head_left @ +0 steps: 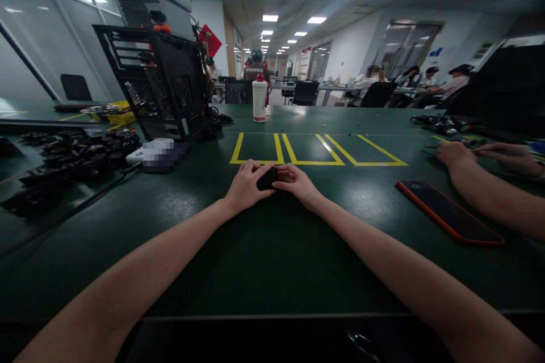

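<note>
Between my two hands is a small black object (266, 179), largely covered by fingers, so I cannot make out its kind. My left hand (246, 186) is closed around its left side, thumb in front and fingers over the top. From the other side, my right hand (296, 182) grips it with thumb and fingertips. Both hands are just above or on the green table (272, 261), near the front line of the yellow tape outlines (298, 163). How far the object is off the surface I cannot tell.
An open black computer case (170, 79) stands at left, beside piled black parts (85, 159) and cables. A white bottle (259, 101) stands behind the tape. At right lie an orange-edged phone (449, 211) and a co-worker's hands (455, 154).
</note>
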The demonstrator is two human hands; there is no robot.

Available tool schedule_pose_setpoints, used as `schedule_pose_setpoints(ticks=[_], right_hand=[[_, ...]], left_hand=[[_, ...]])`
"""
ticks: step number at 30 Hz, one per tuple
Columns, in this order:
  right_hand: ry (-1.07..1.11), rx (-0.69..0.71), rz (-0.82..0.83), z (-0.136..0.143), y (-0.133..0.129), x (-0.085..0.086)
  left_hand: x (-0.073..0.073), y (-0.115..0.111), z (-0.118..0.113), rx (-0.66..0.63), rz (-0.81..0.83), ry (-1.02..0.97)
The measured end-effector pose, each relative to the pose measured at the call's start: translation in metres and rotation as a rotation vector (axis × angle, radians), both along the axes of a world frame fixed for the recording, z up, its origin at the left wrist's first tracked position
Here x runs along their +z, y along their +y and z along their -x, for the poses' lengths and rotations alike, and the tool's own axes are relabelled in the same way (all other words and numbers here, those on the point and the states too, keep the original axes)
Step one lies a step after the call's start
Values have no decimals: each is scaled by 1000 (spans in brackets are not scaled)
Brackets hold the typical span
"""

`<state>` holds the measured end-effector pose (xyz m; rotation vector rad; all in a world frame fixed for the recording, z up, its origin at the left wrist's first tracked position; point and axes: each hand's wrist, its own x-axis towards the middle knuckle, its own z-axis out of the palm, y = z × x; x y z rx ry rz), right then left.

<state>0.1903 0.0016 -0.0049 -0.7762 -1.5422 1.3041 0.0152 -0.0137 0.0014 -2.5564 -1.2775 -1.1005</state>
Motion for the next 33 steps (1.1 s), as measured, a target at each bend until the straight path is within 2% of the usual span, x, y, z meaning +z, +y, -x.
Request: schedule_pose_setpoints(ticks=[7,14,21,29,33], right_hand=[[-28,-80,15,2,0,1],[-48,-57,34,1,0,0],[-21,-20,45,0,2,-4],[7,-24,26,1,-3,1],[28,-51,78,3,-3,1]], left_hand=[[-1,0,0,-6,-14,-1],[-1,-1,-1,-13,-30,10],[5,-4,-1,-101,-17,81],[4,-5,-2,-61,-15,77],[3,-3,-2,-62,-15,75]])
